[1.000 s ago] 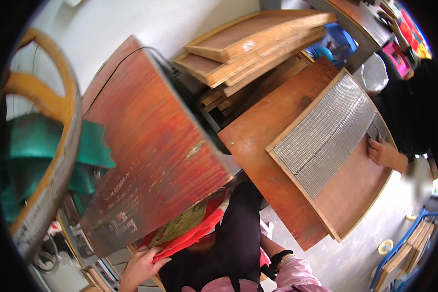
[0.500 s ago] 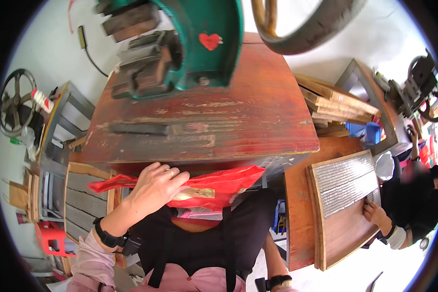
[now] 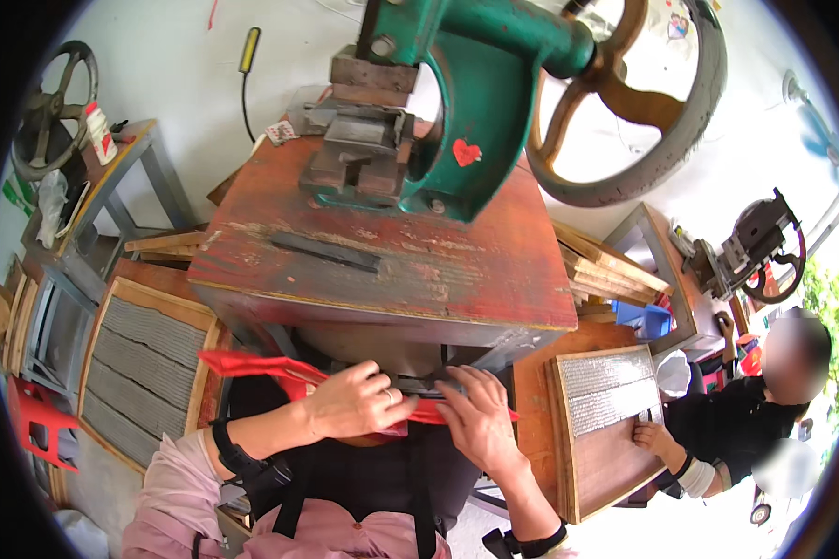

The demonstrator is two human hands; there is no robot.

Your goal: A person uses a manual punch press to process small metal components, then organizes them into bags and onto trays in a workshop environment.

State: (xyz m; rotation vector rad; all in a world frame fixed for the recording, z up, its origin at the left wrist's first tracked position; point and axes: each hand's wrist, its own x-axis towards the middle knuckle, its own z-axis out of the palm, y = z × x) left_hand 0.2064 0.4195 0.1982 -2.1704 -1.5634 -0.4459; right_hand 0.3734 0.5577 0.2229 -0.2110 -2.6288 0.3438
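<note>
A red bag point(image 3: 289, 371), thin and crumpled, stretches across my lap below the front edge of the press table. My left hand point(image 3: 359, 401), wearing a ring, has its fingers curled over the bag's upper edge and closed on it. On the other side, my right hand point(image 3: 480, 417) bends its fingers over the bag's right part, thumb against the red material. Between the hands shows something dark grey that I cannot make out. Much of the bag is hidden behind my hands.
A green hand press point(image 3: 494, 121) with a large handwheel point(image 3: 708, 112) stands on the worn red table point(image 3: 475, 270), beside a dark flat bar point(image 3: 326, 252). Trays with grey rows flank me: left tray point(image 3: 149, 359), right tray point(image 3: 615, 391). A co-worker's hand point(image 3: 657, 436) touches the right one.
My right hand has come up from beside my leg onto the bag. My left hand has moved right and slightly down. The view has tilted up, showing more of the press and the co-worker.
</note>
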